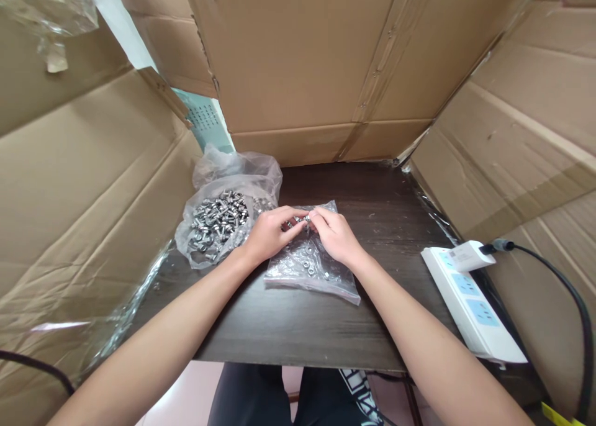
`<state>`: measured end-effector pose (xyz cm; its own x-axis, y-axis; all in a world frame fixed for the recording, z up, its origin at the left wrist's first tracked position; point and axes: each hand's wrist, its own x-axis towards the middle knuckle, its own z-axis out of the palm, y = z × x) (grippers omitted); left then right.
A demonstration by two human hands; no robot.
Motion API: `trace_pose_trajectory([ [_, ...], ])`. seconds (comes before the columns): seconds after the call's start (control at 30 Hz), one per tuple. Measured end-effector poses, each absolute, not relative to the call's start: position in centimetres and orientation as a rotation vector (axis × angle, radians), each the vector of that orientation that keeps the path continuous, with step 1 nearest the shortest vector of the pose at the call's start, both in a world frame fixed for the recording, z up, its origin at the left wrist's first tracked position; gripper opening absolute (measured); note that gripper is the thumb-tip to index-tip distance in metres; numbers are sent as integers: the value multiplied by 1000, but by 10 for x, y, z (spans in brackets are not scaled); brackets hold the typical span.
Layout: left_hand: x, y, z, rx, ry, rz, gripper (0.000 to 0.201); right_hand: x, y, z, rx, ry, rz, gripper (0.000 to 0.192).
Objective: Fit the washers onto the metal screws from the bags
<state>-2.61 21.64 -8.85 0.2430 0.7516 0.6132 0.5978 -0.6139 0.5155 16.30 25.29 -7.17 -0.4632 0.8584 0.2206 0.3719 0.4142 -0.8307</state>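
Over a flat clear zip bag, my two hands meet at the fingertips. My left hand is closed, thumb and fingers curled around small shiny hardware. My right hand pinches at the same spot, where a small metal bolt shows between the fingertips; its exact shape is partly hidden. Several small nuts lie on or in the clear bag below. Just left of my left hand stands an open plastic bag heaped with metal bolts.
Cardboard walls enclose the dark wooden table at the back and both sides. A white power strip with a plugged-in adapter lies at the right, its black cable running along the edge. Printed paper shows behind the bags.
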Motion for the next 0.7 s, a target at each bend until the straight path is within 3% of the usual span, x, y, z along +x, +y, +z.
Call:
trace_pose_trajectory([
  [0.1, -27, 216, -88, 2338, 1285, 1299, 19, 164, 253, -71, -1016, -2016, 983, 22],
  [0.27, -27, 216, -89, 2339, 1256, 1283, 19, 164, 253, -70, -1063, -2061, 978, 37],
  [0.47, -26, 217, -89, 2332, 1283, 1295, 19, 163, 254, -72, -998, -2032, 978, 24],
  [0.63, -26, 216, -88, 2326, 1259, 1301, 17, 163, 255, -74, -999, -2074, 917, 38],
  [0.7, -25, 216, -88, 2314, 1268, 1321, 17, 163, 255, -74, -991, -2051, 905, 36],
])
